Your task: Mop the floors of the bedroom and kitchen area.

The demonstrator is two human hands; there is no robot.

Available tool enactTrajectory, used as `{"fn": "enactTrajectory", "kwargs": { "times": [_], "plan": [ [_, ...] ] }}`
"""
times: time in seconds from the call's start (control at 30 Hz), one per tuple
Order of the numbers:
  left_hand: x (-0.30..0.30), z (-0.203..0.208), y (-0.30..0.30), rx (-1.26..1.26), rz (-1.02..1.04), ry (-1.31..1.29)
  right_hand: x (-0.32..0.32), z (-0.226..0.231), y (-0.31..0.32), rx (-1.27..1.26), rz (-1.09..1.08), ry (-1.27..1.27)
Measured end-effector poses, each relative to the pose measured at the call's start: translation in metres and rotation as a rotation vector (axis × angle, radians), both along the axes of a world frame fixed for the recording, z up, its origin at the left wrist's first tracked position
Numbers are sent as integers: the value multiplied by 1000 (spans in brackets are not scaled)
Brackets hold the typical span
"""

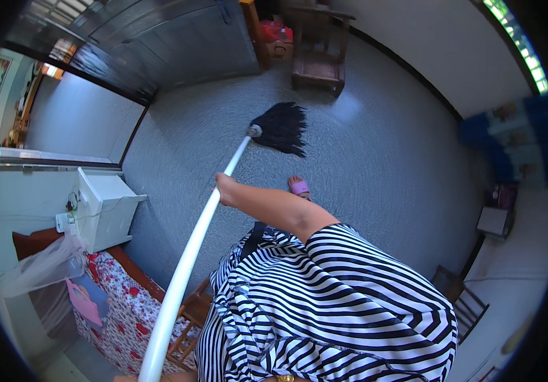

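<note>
Across the grey floor (382, 165) you seem to be in mid-stroke with the mop (280, 129), its dark strands lying spread on the surface, short of the wooden chair (318, 67); the next stroke would call for keeping the head flat and steering it clear of the chair's legs and your own foot; the floor carries a fine rippled texture and a pale gleam near the chair, though whether it is wet you cannot tell from here.

Around you, a grey panelled front (172, 48) stands at the far side; a bed with a red-and-white floral cover (121, 293) lies to your left; a white cabinet (109, 207) stands beyond the bed; a blue curtain (509, 137) hangs at your right; your pink sandal (299, 187) rests just on the near side of the strands.

Your right hand (225, 190) has its fingers wrapped round the white handle (188, 261); only a sliver of your left hand (126, 379) shows at the lower edge, so its fingers cannot be judged.
</note>
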State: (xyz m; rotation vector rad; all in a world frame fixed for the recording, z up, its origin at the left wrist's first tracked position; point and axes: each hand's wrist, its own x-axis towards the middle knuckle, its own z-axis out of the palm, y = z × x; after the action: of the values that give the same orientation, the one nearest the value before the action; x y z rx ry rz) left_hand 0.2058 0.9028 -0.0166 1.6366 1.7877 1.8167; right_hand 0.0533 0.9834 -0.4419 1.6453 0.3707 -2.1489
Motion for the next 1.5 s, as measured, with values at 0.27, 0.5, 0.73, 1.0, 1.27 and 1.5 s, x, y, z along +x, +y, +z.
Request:
{"fn": "enactTrajectory", "kwargs": {
  "times": [0.27, 0.5, 0.73, 1.0, 1.27, 1.5],
  "plan": [
    [11, 7, -11, 82, 395, 187, -24, 22, -50, -348, 70, 279],
    [0, 21, -63, 177, 565, 209, 10, 44, -37, -371, 23, 266],
    [-35, 8, -79, 273, 524, 218, 32, 25, 2, -288, -127, 244],
    [-68, -27, -71, 324, 451, -35, 59, 6, 65, -140, -297, 189],
    [-98, -96, -20, 314, 259, -279, 113, -53, 149, 146, -515, 96],
    [-105, -131, 46, 197, -86, -454, 198, -70, 214, 288, -762, 3]
  ]
}}
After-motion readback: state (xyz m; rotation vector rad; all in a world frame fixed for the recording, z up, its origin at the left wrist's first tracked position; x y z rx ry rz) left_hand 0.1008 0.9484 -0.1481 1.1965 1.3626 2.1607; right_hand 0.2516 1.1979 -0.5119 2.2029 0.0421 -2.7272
